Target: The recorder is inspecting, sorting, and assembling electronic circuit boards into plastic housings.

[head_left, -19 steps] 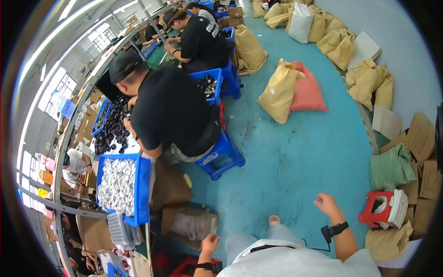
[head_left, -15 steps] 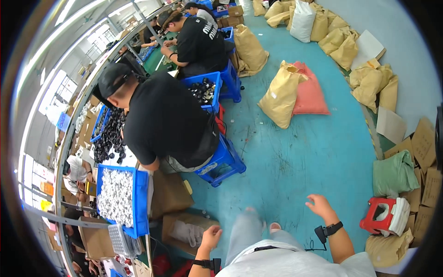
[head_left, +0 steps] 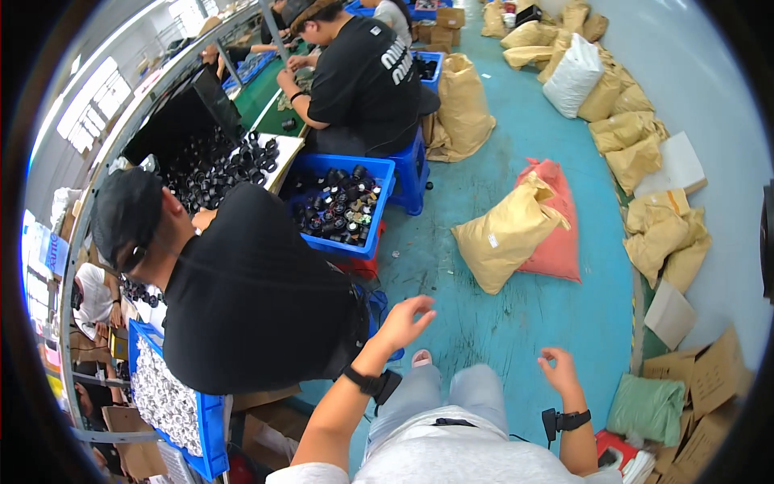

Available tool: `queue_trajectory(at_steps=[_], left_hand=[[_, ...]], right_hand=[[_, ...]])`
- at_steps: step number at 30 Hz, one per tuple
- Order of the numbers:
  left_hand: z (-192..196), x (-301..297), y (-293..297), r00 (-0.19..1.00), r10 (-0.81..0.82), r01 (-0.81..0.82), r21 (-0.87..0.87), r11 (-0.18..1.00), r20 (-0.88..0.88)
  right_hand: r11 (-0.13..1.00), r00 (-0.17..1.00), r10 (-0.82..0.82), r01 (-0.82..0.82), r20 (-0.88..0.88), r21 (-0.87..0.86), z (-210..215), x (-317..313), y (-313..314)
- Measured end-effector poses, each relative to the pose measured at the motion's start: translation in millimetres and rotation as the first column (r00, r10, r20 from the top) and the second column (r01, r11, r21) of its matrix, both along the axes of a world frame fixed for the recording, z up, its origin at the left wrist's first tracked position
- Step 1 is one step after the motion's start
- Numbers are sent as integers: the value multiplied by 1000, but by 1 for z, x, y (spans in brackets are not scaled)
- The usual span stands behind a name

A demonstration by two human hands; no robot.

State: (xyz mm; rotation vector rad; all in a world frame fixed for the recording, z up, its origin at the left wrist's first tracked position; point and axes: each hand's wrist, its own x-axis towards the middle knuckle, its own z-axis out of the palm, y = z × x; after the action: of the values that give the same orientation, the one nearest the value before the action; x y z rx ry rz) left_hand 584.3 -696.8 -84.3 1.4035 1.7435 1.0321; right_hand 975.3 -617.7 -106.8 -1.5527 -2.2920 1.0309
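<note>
My left hand [head_left: 405, 323] is held out in front of me over the floor, fingers loosely bent and apart, holding nothing. Lower on the right, my right hand [head_left: 558, 368] hangs with its fingers half curled and the thumb apart, also with nothing in it. Both wrists wear black bands. Ahead of my hands a tan sack [head_left: 504, 234] leans against a red sack [head_left: 560, 230] on the floor; neither hand touches them. Beyond my left hand stands a blue bin [head_left: 385, 198] of small black round parts.
A seated person in black [head_left: 258, 290] works close on my left, beside a blue bin [head_left: 214, 427] of white parts. Another person [head_left: 367, 89] sits farther ahead on a blue stool [head_left: 409, 173]. Tan sacks [head_left: 637, 153] and cardboard boxes [head_left: 717, 371] line the right wall.
I have moved forward along the aisle, so the workers and sacks appear nearer. My left hand has risen and swung forward; my right hand has drawn in slightly toward my body.
</note>
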Motion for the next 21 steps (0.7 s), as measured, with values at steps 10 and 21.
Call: queue_trajectory(at_steps=[10,21], left_hand=[[-152,-116,155,806,562,-515,-247,821,187],[-279,-279,228,245,925,-969,-69,235,-289]], right_hand=[[906,890,399,-347,-218,243,-37,-275,264],[439,410,898,-826,-156,355,-192,-638,339]])
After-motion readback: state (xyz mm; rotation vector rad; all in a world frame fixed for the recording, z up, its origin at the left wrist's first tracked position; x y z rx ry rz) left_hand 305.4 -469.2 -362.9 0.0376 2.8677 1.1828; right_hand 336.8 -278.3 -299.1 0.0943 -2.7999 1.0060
